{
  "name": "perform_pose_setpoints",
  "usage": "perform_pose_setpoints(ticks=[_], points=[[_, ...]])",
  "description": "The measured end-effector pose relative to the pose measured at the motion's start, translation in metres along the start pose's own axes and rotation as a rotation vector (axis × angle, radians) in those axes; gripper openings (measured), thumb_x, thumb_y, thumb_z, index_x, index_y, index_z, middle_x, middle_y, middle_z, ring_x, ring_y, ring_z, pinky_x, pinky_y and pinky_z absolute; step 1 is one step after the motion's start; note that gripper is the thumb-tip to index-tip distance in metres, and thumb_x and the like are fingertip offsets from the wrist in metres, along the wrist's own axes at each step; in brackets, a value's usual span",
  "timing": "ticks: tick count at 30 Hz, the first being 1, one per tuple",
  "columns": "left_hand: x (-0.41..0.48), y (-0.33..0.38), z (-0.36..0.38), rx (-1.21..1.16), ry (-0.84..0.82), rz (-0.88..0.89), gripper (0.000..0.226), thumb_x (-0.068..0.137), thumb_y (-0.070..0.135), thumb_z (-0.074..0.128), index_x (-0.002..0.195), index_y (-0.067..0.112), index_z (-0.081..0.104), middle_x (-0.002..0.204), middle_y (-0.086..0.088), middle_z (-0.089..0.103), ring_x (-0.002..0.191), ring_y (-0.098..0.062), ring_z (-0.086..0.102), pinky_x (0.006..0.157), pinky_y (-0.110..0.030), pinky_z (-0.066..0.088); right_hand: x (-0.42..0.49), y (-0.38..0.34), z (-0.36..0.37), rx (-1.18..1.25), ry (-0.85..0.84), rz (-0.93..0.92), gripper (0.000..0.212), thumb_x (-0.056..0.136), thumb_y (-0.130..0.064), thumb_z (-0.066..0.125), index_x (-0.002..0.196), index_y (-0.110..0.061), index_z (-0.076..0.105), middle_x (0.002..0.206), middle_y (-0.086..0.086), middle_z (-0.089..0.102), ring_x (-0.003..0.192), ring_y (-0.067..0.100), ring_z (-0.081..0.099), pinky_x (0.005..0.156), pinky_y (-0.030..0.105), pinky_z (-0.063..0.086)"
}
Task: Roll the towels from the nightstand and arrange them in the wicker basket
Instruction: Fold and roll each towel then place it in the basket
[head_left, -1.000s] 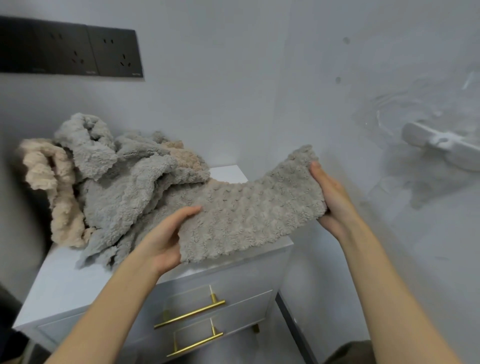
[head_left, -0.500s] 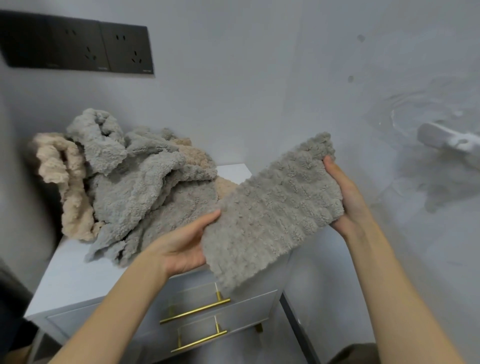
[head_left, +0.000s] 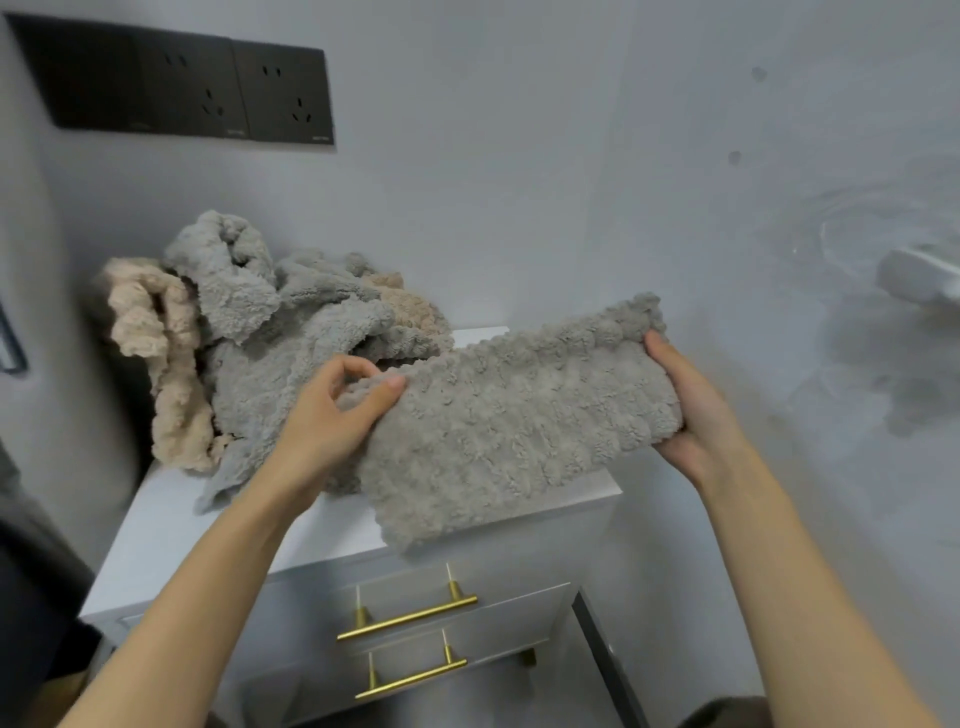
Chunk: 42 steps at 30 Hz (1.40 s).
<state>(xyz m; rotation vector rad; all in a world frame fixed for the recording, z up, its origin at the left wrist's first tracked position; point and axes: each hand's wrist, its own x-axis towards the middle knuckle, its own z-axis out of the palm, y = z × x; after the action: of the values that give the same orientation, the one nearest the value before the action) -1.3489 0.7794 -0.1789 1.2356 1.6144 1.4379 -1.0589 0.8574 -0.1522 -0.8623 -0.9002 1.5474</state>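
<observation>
Nearest: two bare forearms reaching up and forward. Between them, held over the front right part of the white two-drawer nightstand (head_left: 171, 525), a taupe-grey nubbly plush towel (head_left: 509, 431), apparently folded into a band. Long axis running left to right, rising slightly toward the right. Lower left corner drooping to the nightstand's front edge, above the brass bar handles (head_left: 408, 617); contact with the top not certain. Grip, left hand (head_left: 332, 415): closed on the left end, thumb laid over the top face, fingers curled behind the edge. Grip, right hand (head_left: 691, 410): clamped on the right end, thumb along the upper edge, palm cupping underneath, fingers hidden by the pile. One hand per short end, equally near, neither free. Judgement: rolling likely to start from one short end and run along that long axis, needing either a flat patch of top or a roll in the air. In the way: just beyond the left hand, a loose heap of grey and beige fluffy towels (head_left: 260, 374) covering the left and back of the top, with a crumpled beige plush towel (head_left: 156, 332) hanging at the far left. Bare white top showing at the front left. Farther back: grey wall, row of black wall sockets (head_left: 208, 98) upper left, blurred white fitting (head_left: 914, 280) at the right, not identifiable. Wicker basket nowhere in view; direction to it not determinable.
</observation>
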Motion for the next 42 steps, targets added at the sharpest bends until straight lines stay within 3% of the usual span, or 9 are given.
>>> perform_pose_setpoints(ticks=[5,9,12,16,19,26,31,38,42], points=[[0.015,-0.017,-0.016,0.174,0.097,0.117,0.027,0.085,0.03,0.069,0.108,0.025,0.058,0.114,0.006,0.057,0.107,-0.012,0.051,0.078,-0.02,0.039,0.013,0.034,0.001,-0.392,0.18,0.021,0.013,0.096,-0.025,0.056,0.093,-0.017,0.066,0.084,0.001,0.072,0.071,0.014,0.068,0.065,0.029,0.053],[0.024,-0.036,-0.023,0.427,-0.061,0.153,0.026,0.089,0.016,0.065,0.114,0.023,0.062,0.113,-0.002,0.062,0.1,-0.016,0.06,0.082,-0.026,0.046,0.029,0.06,-0.015,-0.787,0.305,0.091,0.027,0.093,-0.017,0.056,0.12,-0.015,0.057,0.095,0.008,0.064,0.074,0.017,0.057,0.058,0.024,0.043],[0.023,-0.043,-0.022,0.717,-0.194,0.209,0.037,0.094,0.016,0.057,0.131,0.018,0.054,0.125,-0.004,0.056,0.102,-0.015,0.052,0.085,-0.025,0.039,0.031,0.067,-0.02,-0.891,0.26,0.164,0.043,0.091,-0.017,0.059,0.133,-0.013,0.049,0.119,0.014,0.061,0.091,0.023,0.058,0.065,0.027,0.045],[0.023,-0.042,-0.021,0.654,-0.148,0.31,0.047,0.089,0.015,0.065,0.133,0.021,0.05,0.123,0.002,0.056,0.106,-0.013,0.05,0.091,-0.025,0.04,0.032,0.072,-0.019,-1.035,0.245,0.123,0.05,0.089,-0.019,0.061,0.136,-0.011,0.045,0.132,0.013,0.053,0.115,0.026,0.054,0.098,0.037,0.045],[0.025,-0.037,-0.019,0.5,-0.157,0.309,0.046,0.088,0.011,0.065,0.131,0.021,0.052,0.107,0.009,0.064,0.084,-0.01,0.058,0.075,-0.019,0.046,0.03,0.072,-0.016,-1.083,0.237,0.067,0.046,0.09,-0.017,0.06,0.135,-0.012,0.047,0.129,0.012,0.054,0.111,0.025,0.054,0.091,0.03,0.042],[0.031,-0.047,-0.02,0.673,-0.331,0.186,0.052,0.093,0.026,0.059,0.14,0.024,0.038,0.14,0.005,0.047,0.124,-0.017,0.047,0.095,-0.025,0.036,0.032,0.074,-0.018,-1.1,0.254,0.052,0.046,0.089,-0.016,0.06,0.134,-0.012,0.048,0.129,0.012,0.054,0.119,0.027,0.051,0.097,0.03,0.038],[0.035,-0.05,-0.025,0.638,-0.458,0.195,0.051,0.095,0.031,0.054,0.138,0.045,0.03,0.133,0.016,0.051,0.107,-0.02,0.049,0.101,-0.046,0.037,0.034,0.075,-0.021,-1.093,0.248,0.058,0.046,0.089,-0.018,0.062,0.133,-0.013,0.049,0.126,0.012,0.054,0.118,0.027,0.052,0.099,0.033,0.039],[0.037,-0.056,-0.025,0.865,-0.321,0.198,0.047,0.096,0.035,0.052,0.14,0.021,0.042,0.137,-0.003,0.048,0.123,-0.022,0.045,0.104,-0.033,0.033,0.035,0.076,-0.024,-1.067,0.268,0.075,0.047,0.088,-0.021,0.064,0.132,-0.013,0.051,0.127,0.011,0.054,0.12,0.027,0.052,0.1,0.033,0.04],[0.036,-0.057,-0.018,0.839,-0.141,0.196,0.033,0.095,0.028,0.055,0.125,0.015,0.057,0.111,-0.006,0.063,0.098,-0.019,0.058,0.081,-0.029,0.045,0.036,0.079,-0.023,-1.003,0.327,0.029,0.03,0.086,-0.024,0.065,0.115,-0.019,0.059,0.109,0.006,0.063,0.103,0.026,0.061,0.092,0.036,0.048]])
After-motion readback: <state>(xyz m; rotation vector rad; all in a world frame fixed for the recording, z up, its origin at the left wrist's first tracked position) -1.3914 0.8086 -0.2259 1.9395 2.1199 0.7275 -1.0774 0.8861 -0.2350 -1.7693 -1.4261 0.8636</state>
